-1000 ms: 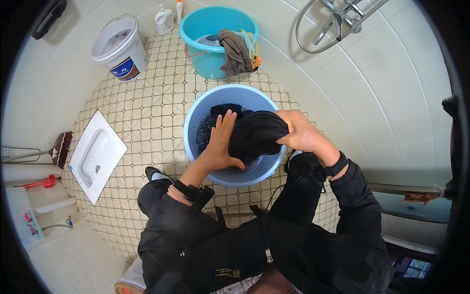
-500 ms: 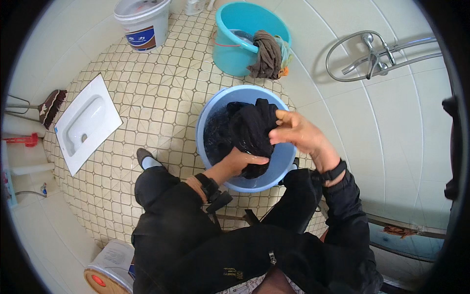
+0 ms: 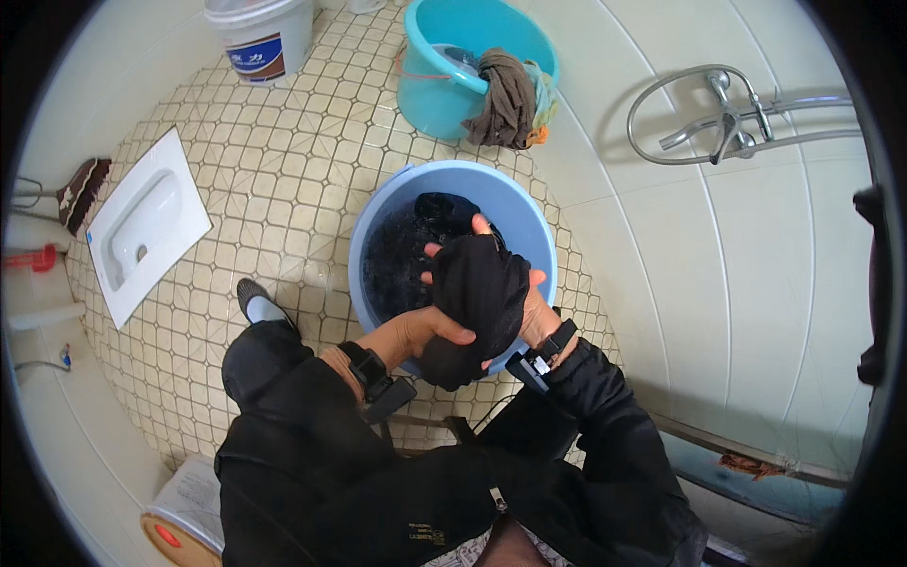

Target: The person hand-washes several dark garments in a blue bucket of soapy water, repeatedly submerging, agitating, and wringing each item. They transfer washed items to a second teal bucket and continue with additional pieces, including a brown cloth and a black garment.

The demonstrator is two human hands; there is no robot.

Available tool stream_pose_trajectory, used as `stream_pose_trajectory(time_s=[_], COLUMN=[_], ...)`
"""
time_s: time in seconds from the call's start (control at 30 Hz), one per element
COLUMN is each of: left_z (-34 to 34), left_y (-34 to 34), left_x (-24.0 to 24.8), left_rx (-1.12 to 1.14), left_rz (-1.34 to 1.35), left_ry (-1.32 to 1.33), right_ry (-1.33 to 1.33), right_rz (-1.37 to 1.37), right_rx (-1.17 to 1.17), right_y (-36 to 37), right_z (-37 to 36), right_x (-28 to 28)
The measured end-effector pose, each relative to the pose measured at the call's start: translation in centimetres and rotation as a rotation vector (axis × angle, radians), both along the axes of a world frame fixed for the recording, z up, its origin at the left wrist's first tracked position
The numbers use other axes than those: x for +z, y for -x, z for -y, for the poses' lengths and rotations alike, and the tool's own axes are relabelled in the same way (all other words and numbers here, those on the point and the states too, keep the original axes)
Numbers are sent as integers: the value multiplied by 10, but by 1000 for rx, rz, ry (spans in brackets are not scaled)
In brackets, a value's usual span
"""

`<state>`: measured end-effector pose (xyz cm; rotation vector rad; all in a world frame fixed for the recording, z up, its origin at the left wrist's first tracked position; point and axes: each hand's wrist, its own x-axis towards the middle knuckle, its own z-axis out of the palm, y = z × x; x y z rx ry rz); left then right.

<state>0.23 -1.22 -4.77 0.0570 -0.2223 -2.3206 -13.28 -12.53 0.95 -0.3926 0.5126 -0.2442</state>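
Note:
Between my two hands a bunched, wet black cloth is held over the near part of a light blue washbasin. My left hand grips its near left side, thumb lying on top and the other fingers mostly hidden beneath. My right hand cradles it from below and the right; its thumb shows at the right edge, and fingertips poke out past the cloth's far left side. More black fabric lies in the dark water inside the basin.
Beyond the basin stands a turquoise bucket with a brown cloth draped over its rim. A white pail is at the far left, a squat toilet at left. A shower mixer hangs on the right wall.
My right hand has come down from the cloth's far right edge to beneath it. The cloth is gathered more compactly and nearer to me. The view has shifted slightly.

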Motion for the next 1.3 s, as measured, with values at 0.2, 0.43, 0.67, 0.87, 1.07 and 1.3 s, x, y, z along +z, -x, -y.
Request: stream_pose_trajectory(time_s=[0.2,0.43,0.67,0.87,1.07,1.3], left_z=[2,21,15,2,18,12], left_y=[-2,17,32,18,-10,-26], left_x=[13,16,26,34,24,31], left_rx=[53,140,95,223,254,106], left_rz=[422,777,1686,1652,960,420], left_ry=[-4,-56,73,239,219,-89], right_ry=[654,1415,1501,1451,964,512], right_rz=[-185,-865,-1274,-1361,-708,-27], right_rx=[142,297,488,687,731,167], right_y=[-23,-31,-34,-42,-4,28], right_z=[17,29,29,18,41,31], right_x=[50,5,-34,-16,53,44])
